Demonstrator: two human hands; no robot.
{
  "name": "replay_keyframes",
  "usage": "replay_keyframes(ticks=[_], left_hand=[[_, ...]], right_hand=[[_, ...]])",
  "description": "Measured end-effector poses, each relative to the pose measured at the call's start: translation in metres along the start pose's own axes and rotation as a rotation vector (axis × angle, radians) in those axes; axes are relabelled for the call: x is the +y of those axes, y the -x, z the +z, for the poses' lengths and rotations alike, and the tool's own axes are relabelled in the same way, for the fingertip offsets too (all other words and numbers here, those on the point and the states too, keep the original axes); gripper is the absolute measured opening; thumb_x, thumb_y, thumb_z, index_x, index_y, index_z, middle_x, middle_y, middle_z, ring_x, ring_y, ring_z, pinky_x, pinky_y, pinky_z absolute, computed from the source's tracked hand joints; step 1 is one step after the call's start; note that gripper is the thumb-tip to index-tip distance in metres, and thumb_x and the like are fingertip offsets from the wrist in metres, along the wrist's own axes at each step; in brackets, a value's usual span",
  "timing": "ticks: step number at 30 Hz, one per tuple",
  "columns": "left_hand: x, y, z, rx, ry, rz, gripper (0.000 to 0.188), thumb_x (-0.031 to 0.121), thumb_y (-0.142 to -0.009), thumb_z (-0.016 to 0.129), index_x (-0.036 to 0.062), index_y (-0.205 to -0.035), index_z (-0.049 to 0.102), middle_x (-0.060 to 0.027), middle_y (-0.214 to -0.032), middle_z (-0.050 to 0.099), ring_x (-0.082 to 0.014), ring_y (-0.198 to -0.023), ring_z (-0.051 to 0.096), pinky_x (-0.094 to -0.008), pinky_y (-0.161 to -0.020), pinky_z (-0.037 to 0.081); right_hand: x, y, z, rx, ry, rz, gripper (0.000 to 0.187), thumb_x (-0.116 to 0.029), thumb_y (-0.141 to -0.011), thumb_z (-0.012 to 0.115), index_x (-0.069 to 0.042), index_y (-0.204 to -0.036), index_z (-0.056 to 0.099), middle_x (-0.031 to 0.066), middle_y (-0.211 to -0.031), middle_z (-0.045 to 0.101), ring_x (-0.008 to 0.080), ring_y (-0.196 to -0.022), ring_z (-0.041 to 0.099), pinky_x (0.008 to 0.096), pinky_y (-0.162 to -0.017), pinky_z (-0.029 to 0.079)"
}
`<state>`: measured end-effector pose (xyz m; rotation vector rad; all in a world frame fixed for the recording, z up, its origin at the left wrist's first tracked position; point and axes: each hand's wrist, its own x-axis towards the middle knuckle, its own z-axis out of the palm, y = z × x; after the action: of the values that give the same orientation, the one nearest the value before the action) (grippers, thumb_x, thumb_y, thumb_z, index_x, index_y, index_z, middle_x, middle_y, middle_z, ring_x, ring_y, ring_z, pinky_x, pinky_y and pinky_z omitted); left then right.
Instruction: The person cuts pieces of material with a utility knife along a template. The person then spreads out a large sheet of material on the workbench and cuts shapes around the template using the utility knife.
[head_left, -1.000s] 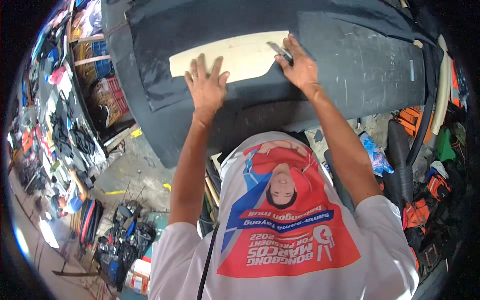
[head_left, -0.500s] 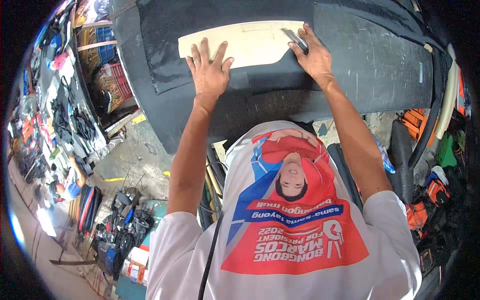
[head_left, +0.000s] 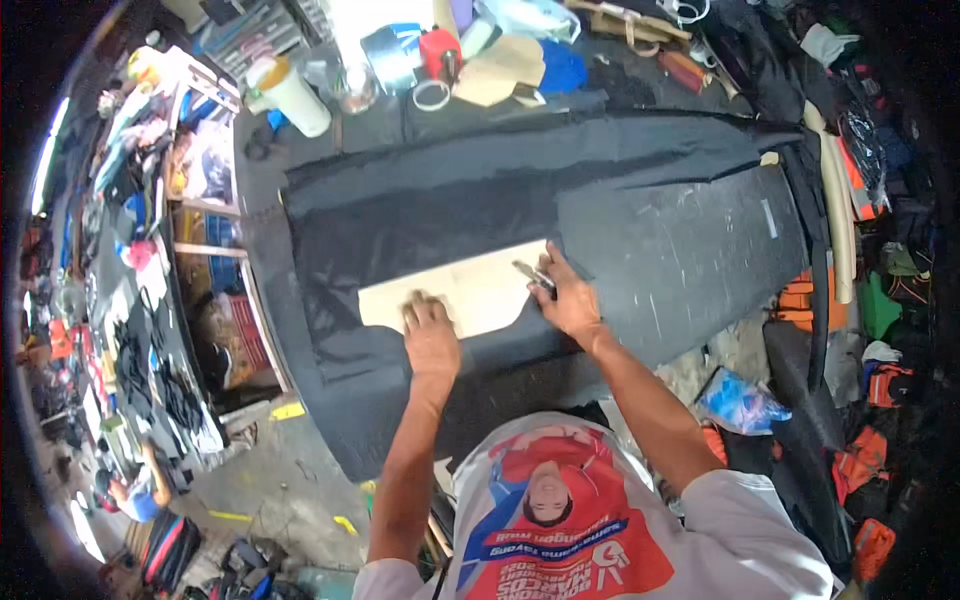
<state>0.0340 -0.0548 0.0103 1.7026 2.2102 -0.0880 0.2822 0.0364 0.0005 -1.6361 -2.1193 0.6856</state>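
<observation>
A pale cream flat template [head_left: 475,290], long with a curved lower right corner, lies on black fabric [head_left: 350,225] spread over the worktable. My left hand [head_left: 432,340] rests on the template's lower left part. Its fingers are stretched out over the surface and slightly blurred. At the template's right end, my right hand [head_left: 570,300] is closed around a slim dark and silvery tool [head_left: 535,278]. The tool points left over the template; its exact kind is unclear. Some of the right fingers touch the template's upper right corner.
The scuffed dark worktable [head_left: 680,250] extends right. At its far side are a white pitcher-like container [head_left: 293,98], a roll of tape [head_left: 431,95], and scraps of tan material [head_left: 500,70]. A wooden-framed shelf [head_left: 243,300] stands left. Orange bundles [head_left: 865,460] lie at the right.
My view has shifted, bringing the table's far side into sight and the hands lower in the picture. The left fingers, spread before, are closer together. The right hand still grips the tool.
</observation>
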Motion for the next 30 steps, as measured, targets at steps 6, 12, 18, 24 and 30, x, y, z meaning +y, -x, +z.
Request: replay_keyframes(ticks=[6,12,18,24,30], left_hand=[[0.019,0.018,-0.011,-0.05,-0.013,-0.007,0.073,0.034,-0.09,0.075,0.028,-0.155,0.044,-0.0345,-0.16,0.024,-0.0594,-0.143,0.031,-0.06,-0.115,0.039],[0.029,0.002,-0.01,-0.168,-0.091,-0.029,0.08,0.042,-0.091,0.074,0.0355,-0.161,0.035,-0.0381,-0.157,0.023,-0.059,-0.142,0.031,-0.0587,-0.116,0.038],[0.036,-0.004,-0.01,-0.138,-0.172,0.116,0.086,0.042,-0.087,0.078,0.0413,-0.161,0.033,-0.039,-0.155,0.024,-0.0585,-0.139,0.032,-0.0593,-0.116,0.035],[0.042,-0.001,-0.014,-0.135,-0.111,-0.016,0.085,0.03,-0.082,0.08,0.0378,-0.157,0.041,-0.0337,-0.149,0.027,-0.0542,-0.133,0.036,-0.0578,-0.111,0.04],[0.048,-0.005,-0.017,-0.172,-0.09,0.003,0.087,0.034,-0.086,0.079,0.0382,-0.16,0.034,-0.0364,-0.15,0.027,-0.0572,-0.135,0.034,-0.0598,-0.115,0.036]], right_hand=[[0.003,0.004,0.001,-0.16,-0.006,0.115,0.057,-0.036,-0.094,0.07,-0.008,-0.142,0.058,0.0106,-0.161,0.043,0.0304,-0.128,0.061,0.0426,-0.102,0.053],[0.018,0.01,0.009,-0.119,-0.061,0.072,0.053,-0.034,-0.095,0.067,-0.005,-0.138,0.059,0.0138,-0.161,0.042,0.0332,-0.122,0.065,0.0442,-0.099,0.056],[0.035,0.019,-0.009,-0.096,-0.045,0.086,0.052,-0.03,-0.093,0.067,-0.005,-0.138,0.058,0.0201,-0.16,0.04,0.0414,-0.104,0.07,0.0481,-0.092,0.057],[0.077,0.022,-0.059,-0.106,0.013,0.162,0.046,-0.033,-0.093,0.068,-0.008,-0.132,0.064,0.0195,-0.147,0.052,0.0412,-0.112,0.065,0.0514,-0.095,0.051],[0.139,-0.003,-0.101,0.145,0.12,-0.091,0.043,-0.031,-0.091,0.068,-0.009,-0.128,0.066,0.0169,-0.139,0.056,0.0367,-0.116,0.057,0.052,-0.096,0.044]])
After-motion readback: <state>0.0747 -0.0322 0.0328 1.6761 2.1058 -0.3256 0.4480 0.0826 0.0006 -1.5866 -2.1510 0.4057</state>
